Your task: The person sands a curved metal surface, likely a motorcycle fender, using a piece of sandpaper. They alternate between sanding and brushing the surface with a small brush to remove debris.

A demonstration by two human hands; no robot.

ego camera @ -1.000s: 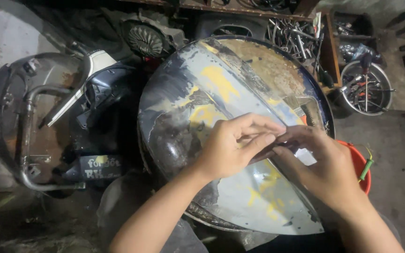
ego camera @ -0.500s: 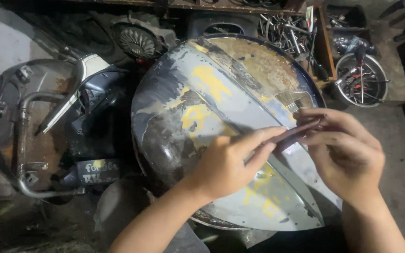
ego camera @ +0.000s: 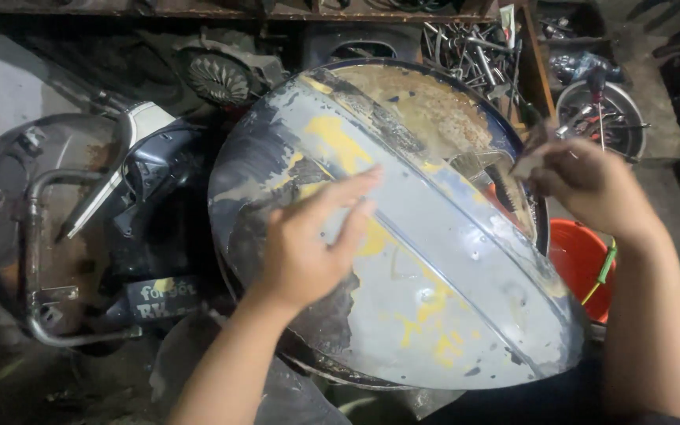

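My left hand (ego camera: 308, 244) lies flat, fingers spread, on the sanded grey-and-yellow face of the curved scooter body panel (ego camera: 434, 299) in front of me. Over the panel's right edge my right hand (ego camera: 592, 185) pinches a small folded piece of sandpaper (ego camera: 530, 161). I judge I'm feeling the surface between sanding passes; next calls for bringing the paper onto the rough, rusty patch (ego camera: 426, 110) at the panel's far end. Right of the panel sits an orange bucket (ego camera: 580, 260).
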